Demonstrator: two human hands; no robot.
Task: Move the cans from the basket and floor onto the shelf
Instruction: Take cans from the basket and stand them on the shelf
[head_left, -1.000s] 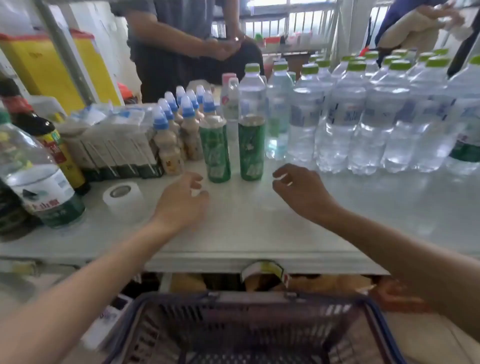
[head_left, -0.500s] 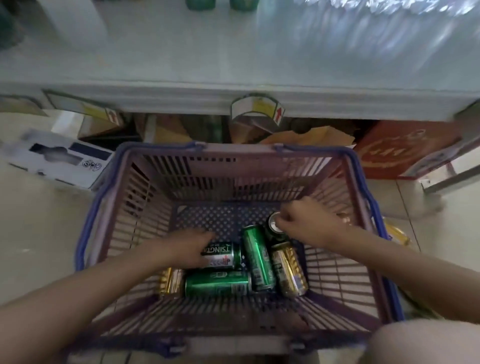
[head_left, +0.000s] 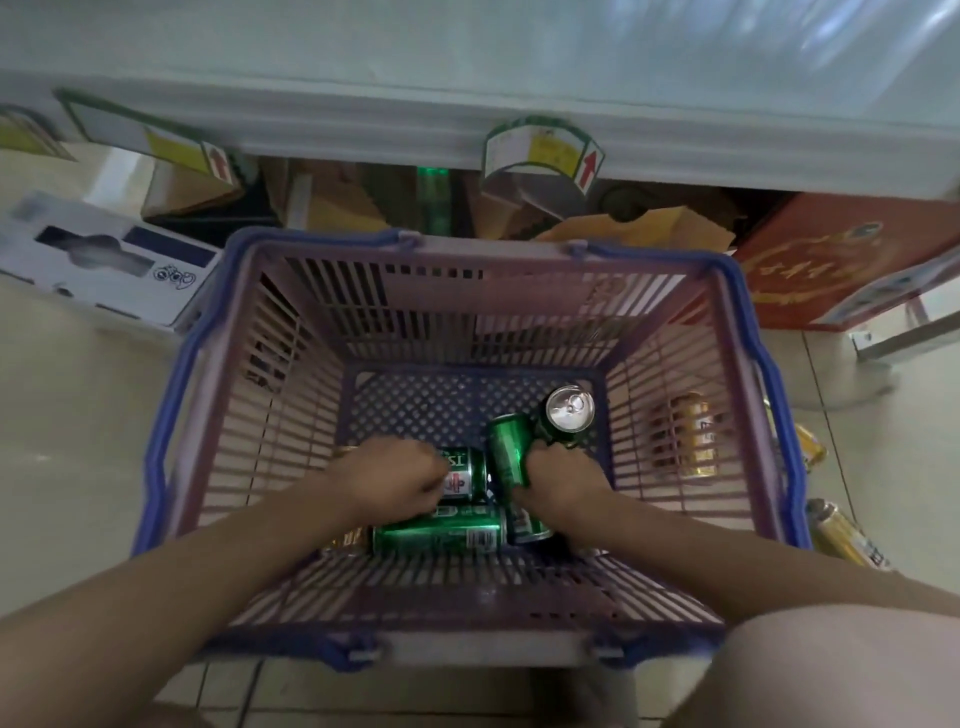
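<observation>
Head view: pick-up step inside the purple slatted plastic basket (head_left: 670, 395) — left hand (head_left: 387, 480) curls round a silver-and-green can (head_left: 464, 474), right hand (head_left: 558, 475) round a tilted green can (head_left: 505, 447) — next, a lift to the pale shelf (head_left: 467, 52).

Pale tiled floor (head_left: 72, 441), cardboard boxes (head_left: 841, 260) underneath.

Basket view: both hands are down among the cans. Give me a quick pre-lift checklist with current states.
1. Left hand grips the Tsingtao can: ok.
2. Right hand grips the green can: ok.
3. Upright can clear of the lift: not ok, it touches the green can.
4. Lying can free of both hands: cannot tell.
5. Basket open above: ok.
6. Floor cans remain: ok, later.
</observation>
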